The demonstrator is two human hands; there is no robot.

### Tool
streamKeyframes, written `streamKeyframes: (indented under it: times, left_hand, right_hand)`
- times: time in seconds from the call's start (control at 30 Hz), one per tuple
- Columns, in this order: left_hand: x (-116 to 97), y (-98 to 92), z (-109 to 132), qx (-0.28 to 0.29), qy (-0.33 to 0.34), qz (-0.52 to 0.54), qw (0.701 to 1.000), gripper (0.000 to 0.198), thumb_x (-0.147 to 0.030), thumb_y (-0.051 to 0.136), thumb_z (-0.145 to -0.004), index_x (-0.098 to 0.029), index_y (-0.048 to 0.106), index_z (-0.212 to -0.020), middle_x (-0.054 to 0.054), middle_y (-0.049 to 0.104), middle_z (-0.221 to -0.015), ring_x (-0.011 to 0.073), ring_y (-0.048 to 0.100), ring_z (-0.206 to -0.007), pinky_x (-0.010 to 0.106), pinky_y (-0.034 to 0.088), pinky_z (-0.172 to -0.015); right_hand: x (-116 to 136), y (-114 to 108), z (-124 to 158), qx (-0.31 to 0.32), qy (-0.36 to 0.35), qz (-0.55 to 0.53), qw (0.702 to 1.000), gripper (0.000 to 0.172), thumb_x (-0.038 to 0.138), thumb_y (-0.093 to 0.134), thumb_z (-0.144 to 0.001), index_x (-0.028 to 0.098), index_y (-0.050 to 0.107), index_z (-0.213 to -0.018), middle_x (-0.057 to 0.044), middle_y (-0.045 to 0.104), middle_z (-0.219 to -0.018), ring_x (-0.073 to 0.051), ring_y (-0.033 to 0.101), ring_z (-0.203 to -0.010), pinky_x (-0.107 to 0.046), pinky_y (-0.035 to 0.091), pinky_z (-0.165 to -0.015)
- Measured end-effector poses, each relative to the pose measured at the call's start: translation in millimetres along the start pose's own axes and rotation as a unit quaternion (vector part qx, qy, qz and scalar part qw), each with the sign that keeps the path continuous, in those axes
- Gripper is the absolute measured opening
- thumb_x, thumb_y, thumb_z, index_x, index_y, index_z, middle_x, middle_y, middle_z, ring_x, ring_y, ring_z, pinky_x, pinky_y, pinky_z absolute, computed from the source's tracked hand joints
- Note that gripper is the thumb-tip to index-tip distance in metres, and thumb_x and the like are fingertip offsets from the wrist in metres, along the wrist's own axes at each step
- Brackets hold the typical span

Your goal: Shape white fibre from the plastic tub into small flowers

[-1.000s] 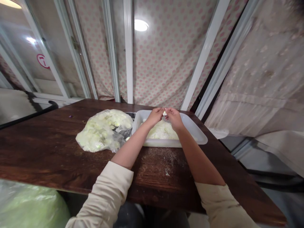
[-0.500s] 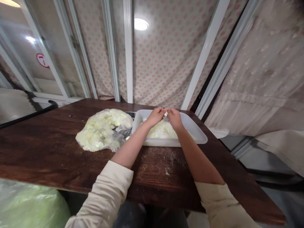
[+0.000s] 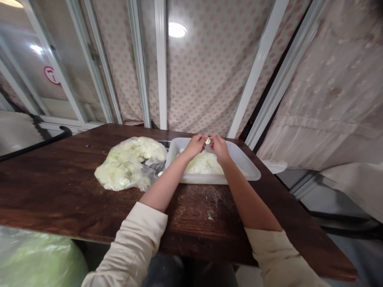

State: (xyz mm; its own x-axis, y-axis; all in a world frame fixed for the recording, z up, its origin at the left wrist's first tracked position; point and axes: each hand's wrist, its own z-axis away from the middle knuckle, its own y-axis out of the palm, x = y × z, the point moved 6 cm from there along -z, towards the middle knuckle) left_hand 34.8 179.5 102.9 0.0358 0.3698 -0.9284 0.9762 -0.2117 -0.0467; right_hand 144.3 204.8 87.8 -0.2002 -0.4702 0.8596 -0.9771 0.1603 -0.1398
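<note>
Over the far part of a translucent white plastic tray, my left hand and my right hand are close together. A small white, petal-like piece shows between their fingertips; its exact kind is too small to make out. Both hands are closed in a pinch on it. Beneath them a loose heap of pale yellow-white bits lies in the tray. Left of the tray rests a clear plastic bag filled with pale yellow-green pieces, its crumpled mouth towards the tray.
The dark wooden table has pale crumbs in front of the tray. A large bag with light green contents stands below the table's left front edge. Framed glass panels with a dotted curtain rise behind the table.
My fingertips have shifted slightly around the white piece, which now shows more clearly between them. The tray, heap and bag stay put; the view has moved a little.
</note>
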Motion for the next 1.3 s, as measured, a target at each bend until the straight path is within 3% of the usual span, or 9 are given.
streamKeyframes:
  times: [0.13,0.37,0.53,0.8,1.03,1.3]
  left_hand:
    - [1.1,-0.7,0.1,-0.003,-0.001,0.01,1.0,0.025,-0.027,0.042,-0.086,-0.016,0.04,-0.063,-0.007,0.037,-0.046,0.0025,0.034,-0.036,0.017,0.027,-0.04]
    - [0.3,4.5,1.2,0.029,-0.019,0.055,0.998,0.034,-0.037,0.03,-0.09,-0.017,0.038,-0.064,-0.006,0.04,-0.046,0.0034,0.036,-0.035,0.017,0.023,-0.038]
    - [-1.6,8.0,2.1,0.051,-0.014,0.029,0.998,0.024,-0.03,0.043,-0.086,-0.017,0.037,-0.066,-0.006,0.043,-0.048,0.0031,0.038,-0.036,0.017,0.025,-0.038]
    - [1.2,6.0,0.5,0.034,-0.003,-0.003,0.999,0.028,-0.03,0.044,-0.086,-0.017,0.036,-0.063,-0.007,0.037,-0.046,0.0027,0.035,-0.035,0.018,0.025,-0.038]
    - [-1.9,6.0,1.6,0.037,0.01,0.007,0.999,0.027,-0.028,0.043,-0.087,-0.017,0.037,-0.064,-0.007,0.038,-0.046,0.0023,0.036,-0.036,0.017,0.025,-0.039]
    - [-1.3,6.2,1.8,0.028,-0.011,0.033,0.999,0.022,-0.025,0.041,-0.087,-0.016,0.042,-0.068,-0.008,0.038,-0.047,0.0023,0.035,-0.035,0.017,0.024,-0.038]
  right_hand:
    - [10.0,10.5,5.8,0.065,0.002,-0.118,0.991,0.037,0.055,0.055,-0.07,0.019,0.046,-0.069,0.005,0.042,-0.052,-0.008,0.038,-0.046,-0.022,0.032,-0.048]
    - [17.6,9.3,8.8,0.088,-0.022,-0.127,0.988,0.041,0.059,0.053,-0.072,0.019,0.046,-0.067,0.004,0.046,-0.052,-0.008,0.04,-0.047,-0.022,0.031,-0.047]
    - [12.5,7.2,5.4,0.068,-0.03,-0.116,0.99,0.043,0.061,0.054,-0.07,0.018,0.05,-0.068,0.004,0.047,-0.048,-0.006,0.038,-0.042,-0.02,0.028,-0.043]
    - [8.5,4.9,5.8,0.048,-0.036,-0.021,0.998,0.049,0.065,0.046,-0.073,0.018,0.05,-0.063,0.005,0.041,-0.038,-0.008,0.038,-0.032,-0.022,0.029,-0.036]
    - [17.9,-1.7,11.8,0.018,-0.047,0.064,0.997,0.048,0.056,0.04,-0.081,0.018,0.046,-0.052,0.002,0.044,-0.035,-0.01,0.043,-0.033,-0.023,0.035,-0.041]
    - [6.6,-11.1,8.0,-0.044,-0.011,0.121,0.992,0.035,0.041,0.051,-0.075,0.019,0.042,-0.048,0.003,0.043,-0.04,-0.01,0.04,-0.039,-0.023,0.031,-0.041]
